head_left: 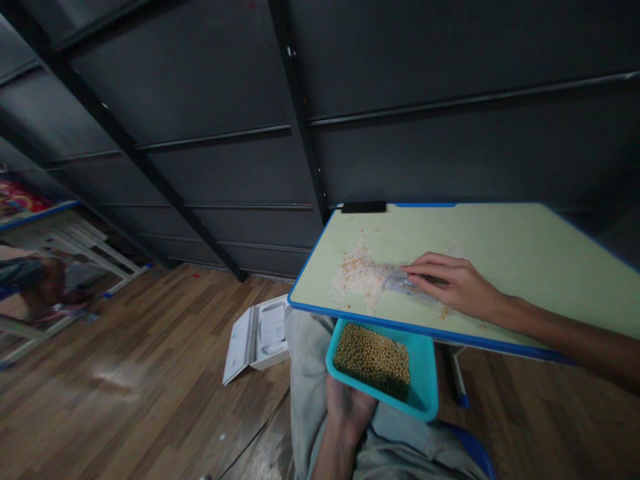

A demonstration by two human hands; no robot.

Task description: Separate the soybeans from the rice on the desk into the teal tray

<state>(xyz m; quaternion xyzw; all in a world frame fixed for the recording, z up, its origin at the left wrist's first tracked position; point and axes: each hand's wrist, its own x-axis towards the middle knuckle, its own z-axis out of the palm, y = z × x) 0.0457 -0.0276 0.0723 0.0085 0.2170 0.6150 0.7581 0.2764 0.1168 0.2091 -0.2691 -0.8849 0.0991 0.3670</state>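
My left hand (347, 403) supports a turquoise plastic tray (423, 373) from below, at the near edge of the table and over my lap. Round yellowish beans (373, 360), probably soybeans, fill its left part; the right end shows bare plastic. Above the tabletop, my right hand (450, 280) grips a clear plastic piece (400, 281), low against the surface. Its shape is blurred, so I cannot tell if it is a lid or a shallow container. Just left of it lies a spread pile of white grains (367, 277), like rice, with yellow beans mixed in.
The pale green table (510, 247) has a blue rim. A flat black object (364, 207) rests at its far left edge. On the wooden floor lie an open white box (265, 333) and a dark cable (255, 437). Another person's legs (43, 287) show at far left under a second table.
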